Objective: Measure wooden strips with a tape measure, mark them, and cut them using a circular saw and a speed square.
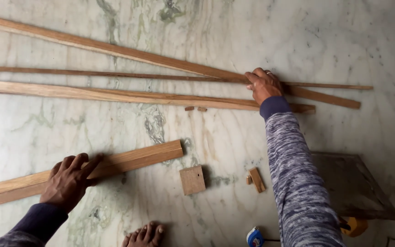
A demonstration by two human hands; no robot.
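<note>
My left hand point(68, 179) lies flat, fingers spread, on a thick wooden batten point(138, 158) that runs from the lower left towards the middle of the marble floor. My right hand point(264, 85) reaches far forward and grips a long thin wooden strip point(115, 49) where it crosses a still thinner dark strip point(92, 72). A third long strip point(115, 95) lies just below them, passing under my wrist.
A small square wood block point(192, 179) and a short offcut point(256, 179) lie near the middle. Two tiny chips point(195, 109) sit by the third strip. A dark square board point(353, 185), a yellow tool point(355, 226), a blue tape measure point(254, 238) and my bare foot point(143, 235) are near the bottom edge.
</note>
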